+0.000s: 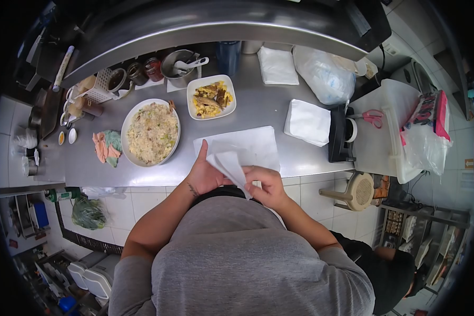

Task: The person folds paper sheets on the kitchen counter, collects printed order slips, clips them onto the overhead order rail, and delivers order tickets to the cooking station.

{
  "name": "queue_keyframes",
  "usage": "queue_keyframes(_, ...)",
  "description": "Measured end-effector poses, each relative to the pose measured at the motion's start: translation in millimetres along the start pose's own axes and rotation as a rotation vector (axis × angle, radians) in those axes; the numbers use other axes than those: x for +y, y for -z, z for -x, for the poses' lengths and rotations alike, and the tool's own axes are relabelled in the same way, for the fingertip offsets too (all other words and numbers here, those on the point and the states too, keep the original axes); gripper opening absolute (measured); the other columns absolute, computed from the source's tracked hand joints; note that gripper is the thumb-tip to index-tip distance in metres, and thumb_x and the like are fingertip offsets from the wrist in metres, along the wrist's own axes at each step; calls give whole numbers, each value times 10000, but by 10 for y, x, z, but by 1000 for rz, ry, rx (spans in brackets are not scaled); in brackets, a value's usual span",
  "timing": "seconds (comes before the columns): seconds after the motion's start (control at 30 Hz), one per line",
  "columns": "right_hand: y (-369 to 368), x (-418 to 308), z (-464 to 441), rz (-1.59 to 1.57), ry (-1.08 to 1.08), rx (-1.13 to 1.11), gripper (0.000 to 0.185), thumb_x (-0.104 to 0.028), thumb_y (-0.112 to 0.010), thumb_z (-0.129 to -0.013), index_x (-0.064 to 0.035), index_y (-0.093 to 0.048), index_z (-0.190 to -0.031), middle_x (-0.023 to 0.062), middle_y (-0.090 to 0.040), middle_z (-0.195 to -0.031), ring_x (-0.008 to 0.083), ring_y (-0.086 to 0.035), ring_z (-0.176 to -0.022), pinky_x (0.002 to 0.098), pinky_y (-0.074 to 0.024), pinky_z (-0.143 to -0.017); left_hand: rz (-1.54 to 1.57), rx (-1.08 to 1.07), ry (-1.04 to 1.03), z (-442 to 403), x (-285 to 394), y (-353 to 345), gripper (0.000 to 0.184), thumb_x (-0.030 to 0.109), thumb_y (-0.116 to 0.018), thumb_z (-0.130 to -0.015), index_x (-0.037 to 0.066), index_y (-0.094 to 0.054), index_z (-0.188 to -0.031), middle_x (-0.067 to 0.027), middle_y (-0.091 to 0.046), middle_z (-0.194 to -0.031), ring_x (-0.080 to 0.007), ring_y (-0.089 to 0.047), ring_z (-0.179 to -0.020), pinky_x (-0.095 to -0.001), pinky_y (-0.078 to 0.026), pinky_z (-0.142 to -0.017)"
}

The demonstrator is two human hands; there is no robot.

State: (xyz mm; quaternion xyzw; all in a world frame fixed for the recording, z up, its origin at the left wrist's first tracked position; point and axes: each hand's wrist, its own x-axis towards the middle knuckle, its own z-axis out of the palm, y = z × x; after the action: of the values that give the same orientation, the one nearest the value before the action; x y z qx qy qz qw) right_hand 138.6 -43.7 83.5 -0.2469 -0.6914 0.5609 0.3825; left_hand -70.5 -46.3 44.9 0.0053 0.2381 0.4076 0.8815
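A folded white paper napkin is between my two hands, just in front of my belly at the counter's near edge. My right hand pinches its right side between thumb and curled fingers. My left hand has the thumb stretched up and the palm open; the napkin lies against its fingers, which are partly hidden behind the paper. Beneath and beyond the hands, a flat stack of white paper sheets rests on the steel counter.
Beyond the hands stand an oval plate of fried rice and a square bowl of yellow-and-brown food. Cloths lie at left. Napkin stacks, a black tape dispenser and a plastic bin are at right. A stool stands below.
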Motion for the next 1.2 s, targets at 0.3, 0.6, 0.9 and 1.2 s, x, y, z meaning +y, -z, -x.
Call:
queue_keyframes(0.3,10,-132,118,51,177,407,89,-59,-475,-916,5,-470,-978,237,-543,-1187,227,-548,-1032,334,-412,-898,-203,130,-140,-103,105,-25,538,453,-390,-954,40,-435,-1296,-86,-561,-1200,-210,-542,-1113,-367,-416,-972)
queue_keyframes(0.6,-26,-97,160,123,287,408,119,-106,-428,-943,-7,-419,-1010,264,-503,-1207,209,-518,-1021,350,-382,-915,-278,188,-38,-212,160,-235,368,253,-460,-949,8,-487,-1223,-81,-615,-1092,-153,-611,-951,-290,-488,-845)
queue_keyframes(0.9,264,22,223,27,200,620,138,-136,-451,-921,-21,-442,-996,247,-524,-1144,283,-542,-1047,426,-396,-962,-1080,398,-663,1,636,-793,314,51,-547,-870,121,-570,-1176,-127,-644,-1020,-223,-645,-817,-316,-525,-735)
queue_keyframes(1.2,626,-929,-665,859,122,-30,581,-192,-756,-652,-6,-552,-1163,159,-548,-1198,232,-500,-1155,380,-382,-985,-2459,-39,-719,399,299,-1817,406,71,-535,-855,161,-532,-1251,-92,-657,-1005,-259,-643,-802,-338,-521,-724)
